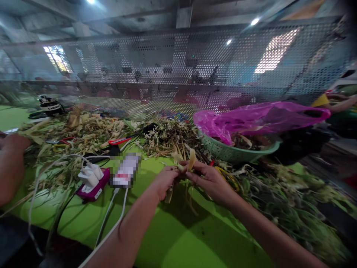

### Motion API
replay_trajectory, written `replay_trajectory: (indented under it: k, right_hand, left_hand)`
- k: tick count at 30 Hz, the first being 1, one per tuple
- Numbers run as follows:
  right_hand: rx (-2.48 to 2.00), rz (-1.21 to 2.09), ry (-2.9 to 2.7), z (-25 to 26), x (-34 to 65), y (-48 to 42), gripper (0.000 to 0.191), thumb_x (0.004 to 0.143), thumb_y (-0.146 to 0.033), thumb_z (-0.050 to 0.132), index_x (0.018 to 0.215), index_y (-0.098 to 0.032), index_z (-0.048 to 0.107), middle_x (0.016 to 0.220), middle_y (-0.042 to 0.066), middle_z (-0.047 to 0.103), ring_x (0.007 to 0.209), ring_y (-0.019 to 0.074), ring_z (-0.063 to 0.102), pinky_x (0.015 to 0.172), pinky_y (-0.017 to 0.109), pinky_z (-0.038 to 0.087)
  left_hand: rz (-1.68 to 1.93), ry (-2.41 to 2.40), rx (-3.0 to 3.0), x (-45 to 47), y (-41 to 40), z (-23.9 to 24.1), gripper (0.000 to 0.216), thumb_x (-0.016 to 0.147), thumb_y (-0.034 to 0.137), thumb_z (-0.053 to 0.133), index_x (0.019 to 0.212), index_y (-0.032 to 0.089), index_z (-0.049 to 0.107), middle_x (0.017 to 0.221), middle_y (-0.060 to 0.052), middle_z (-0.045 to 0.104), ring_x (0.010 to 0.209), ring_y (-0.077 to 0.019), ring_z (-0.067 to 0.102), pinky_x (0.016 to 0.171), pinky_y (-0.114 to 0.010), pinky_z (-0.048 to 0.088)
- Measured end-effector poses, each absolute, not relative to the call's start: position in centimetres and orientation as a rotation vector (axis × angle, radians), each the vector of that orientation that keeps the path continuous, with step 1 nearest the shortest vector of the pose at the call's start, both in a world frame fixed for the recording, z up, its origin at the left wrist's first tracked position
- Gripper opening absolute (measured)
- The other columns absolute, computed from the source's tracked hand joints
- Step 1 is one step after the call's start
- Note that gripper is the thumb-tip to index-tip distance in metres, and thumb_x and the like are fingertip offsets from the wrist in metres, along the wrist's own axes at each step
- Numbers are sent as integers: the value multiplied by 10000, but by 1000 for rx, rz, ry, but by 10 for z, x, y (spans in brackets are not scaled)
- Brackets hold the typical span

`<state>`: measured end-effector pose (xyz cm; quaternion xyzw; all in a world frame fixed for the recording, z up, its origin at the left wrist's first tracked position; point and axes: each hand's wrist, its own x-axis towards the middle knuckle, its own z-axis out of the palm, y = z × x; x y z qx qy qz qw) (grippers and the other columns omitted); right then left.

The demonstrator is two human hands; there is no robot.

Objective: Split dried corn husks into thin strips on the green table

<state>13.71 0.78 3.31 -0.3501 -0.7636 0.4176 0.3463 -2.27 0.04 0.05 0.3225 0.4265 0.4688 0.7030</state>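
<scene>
My left hand (164,180) and my right hand (209,178) meet over the bright green table (178,238), both pinched on a small bundle of dried yellowish plant stems and leaves (186,163). The stems hang down below my left fingers. A heap of dried stems and husks (167,137) lies just beyond my hands.
A green plastic basket (237,152) with a pink plastic bag (259,119) sits at the right rear. A pink power bank with white chargers and cables (93,180) lies left. Another person's arm (9,167) rests at far left. Red-handled scissors (119,140) and a perforated metal screen (178,67) stand behind.
</scene>
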Motion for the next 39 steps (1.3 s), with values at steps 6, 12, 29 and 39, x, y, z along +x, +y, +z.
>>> replay_trajectory:
  k: [6, 12, 29, 39]
  right_hand:
    - [-1049, 1274, -1708, 32, 136, 11, 286, 831, -417, 600, 972, -188, 700, 767, 23, 632, 552, 103, 479, 516, 226, 396]
    - [-928, 1402, -1413, 42, 135, 6, 330, 793, -439, 657, 954, -155, 708, 681, 7, 567, 510, 71, 388, 463, 204, 309]
    - [-1091, 1167, -1898, 50, 144, 14, 278, 764, -467, 663, 774, -190, 683, 781, 27, 645, 773, 172, 576, 745, 282, 443]
    - [-1037, 1039, -1982, 39, 139, 11, 147, 827, -345, 613, 871, -207, 645, 843, 31, 662, 815, 184, 599, 738, 291, 471]
  left_hand:
    - [1022, 1034, 1097, -23, -3, 4, 179, 705, 266, 659, 834, 144, 684, 715, -20, 653, 635, -126, 555, 635, -243, 422]
    - [1043, 1064, 1144, -23, 1, -1, 222, 712, 294, 670, 878, 147, 668, 777, -25, 649, 721, -139, 555, 700, -259, 409]
    - [1076, 1162, 1482, -26, -3, 7, 80, 697, 206, 578, 759, 159, 560, 666, 24, 478, 622, -104, 410, 590, -228, 324]
    - [1012, 1198, 1646, -23, -4, 5, 75, 663, 181, 587, 733, 154, 595, 631, 22, 506, 592, -105, 413, 549, -221, 300]
